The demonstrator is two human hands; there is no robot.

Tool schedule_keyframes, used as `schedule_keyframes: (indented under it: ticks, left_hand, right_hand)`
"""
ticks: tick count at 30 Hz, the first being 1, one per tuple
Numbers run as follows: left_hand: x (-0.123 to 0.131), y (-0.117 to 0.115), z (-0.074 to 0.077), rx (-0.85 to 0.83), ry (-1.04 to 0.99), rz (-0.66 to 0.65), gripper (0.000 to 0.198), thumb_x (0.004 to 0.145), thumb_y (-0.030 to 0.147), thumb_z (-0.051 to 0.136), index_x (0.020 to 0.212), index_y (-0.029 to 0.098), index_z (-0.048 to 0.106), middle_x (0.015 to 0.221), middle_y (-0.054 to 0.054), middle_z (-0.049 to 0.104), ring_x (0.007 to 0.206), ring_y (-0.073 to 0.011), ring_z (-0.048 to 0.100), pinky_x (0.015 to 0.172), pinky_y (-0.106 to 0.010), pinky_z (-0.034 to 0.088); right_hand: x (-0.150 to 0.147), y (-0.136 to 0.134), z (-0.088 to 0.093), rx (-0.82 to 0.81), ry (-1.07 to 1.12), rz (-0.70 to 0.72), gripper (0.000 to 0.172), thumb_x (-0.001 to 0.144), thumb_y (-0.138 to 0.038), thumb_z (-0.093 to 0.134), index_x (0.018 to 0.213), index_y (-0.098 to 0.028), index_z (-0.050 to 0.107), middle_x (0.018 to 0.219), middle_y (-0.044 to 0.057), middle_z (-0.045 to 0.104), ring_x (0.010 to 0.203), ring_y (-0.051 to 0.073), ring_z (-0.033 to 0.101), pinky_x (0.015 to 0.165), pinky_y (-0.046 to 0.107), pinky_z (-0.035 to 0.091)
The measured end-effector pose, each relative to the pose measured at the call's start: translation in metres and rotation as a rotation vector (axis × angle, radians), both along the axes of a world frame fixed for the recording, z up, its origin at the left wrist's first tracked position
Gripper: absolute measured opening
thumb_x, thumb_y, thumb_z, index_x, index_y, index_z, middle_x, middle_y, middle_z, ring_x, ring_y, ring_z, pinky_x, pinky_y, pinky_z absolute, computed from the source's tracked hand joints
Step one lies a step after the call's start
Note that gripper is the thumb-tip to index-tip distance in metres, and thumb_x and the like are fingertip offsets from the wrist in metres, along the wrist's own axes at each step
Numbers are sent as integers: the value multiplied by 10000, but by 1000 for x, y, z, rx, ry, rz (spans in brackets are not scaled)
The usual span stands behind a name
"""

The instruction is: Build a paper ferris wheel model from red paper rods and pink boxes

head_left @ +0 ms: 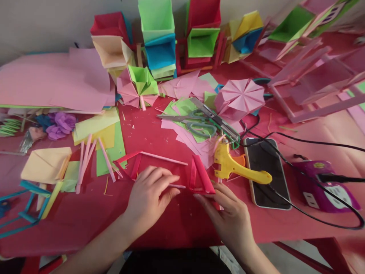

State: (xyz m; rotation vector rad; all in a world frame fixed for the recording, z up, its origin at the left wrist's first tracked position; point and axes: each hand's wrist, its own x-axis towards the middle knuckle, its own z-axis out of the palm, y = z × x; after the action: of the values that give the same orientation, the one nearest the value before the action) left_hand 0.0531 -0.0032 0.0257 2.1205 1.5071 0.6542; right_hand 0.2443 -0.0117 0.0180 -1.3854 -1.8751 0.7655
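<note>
Red table (pixel 94 224): your working surface; both frame pieces lie on its near side, in front of you, with tools to the right and loose pink sticks (pixel 86 163) to the left.
Left red frame (pixel 137 166): on the table just beyond your left hand, with two thin sticks reaching from its side toward the other piece.
Right hand (pixel 228 203): you have its thumb and fingers closed on the near corner of the right-hand piece, holding that piece tilted.
Left hand (pixel 154 190): it lies over the near side of the left frame, fingers curled; whether they pinch the lower stick or only rest on it, you cannot tell from here.
Yellow glue gun (pixel 226 163): just beyond your right fingers, its handle lying over the phone (pixel 269 173), in neither hand.
Right red frame (pixel 203 176): set across from the stick ends and apart from them; the step in hand looks like lining it up with them.
Upper pink stick (pixel 165 158): its free end points at the right frame; joining there would call for square, steady alignment.
Lower pink stick (pixel 178 186): its tip shows past your left fingertips; meeting the frame's corner would call for keeping it level with its partner.
</note>
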Motion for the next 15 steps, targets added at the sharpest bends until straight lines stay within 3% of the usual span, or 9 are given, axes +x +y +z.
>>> schedule_keyframes:
  ticks: [3,6,10,15]
  left_hand:
    - [-4,-1,-9,-36,124,-38,58,819,204,588,859,199,629,845,-28,618,812,-192,508,713,-328,410]
    - [-4,-1,-14,-38,97,-21,84,832,164,556,773,191,610,802,-17,602,783,-174,494,701,-315,394]
    - [-4,-1,-11,-26,4,12,86,834,167,550,770,194,600,777,-12,591,769,-163,493,705,-308,395]
    - [-6,1,-9,-11,-42,29,87,840,177,550,776,192,606,774,-12,598,748,-152,500,686,-294,394]
  right_hand:
    - [1,-5,-5,38,-47,13,110,790,-130,578,807,-220,639,776,19,649,723,159,574,643,289,485]
    - [1,-9,-8,74,-129,-19,102,780,-138,592,814,-220,641,753,19,639,683,162,533,611,300,454]
    - [1,-5,-6,53,-240,-86,53,780,-228,614,728,-222,623,694,18,623,664,180,511,605,320,419]
    - [-1,1,-5,9,-225,-8,94,814,-229,576,729,-246,614,717,-3,644,691,183,551,669,341,417]
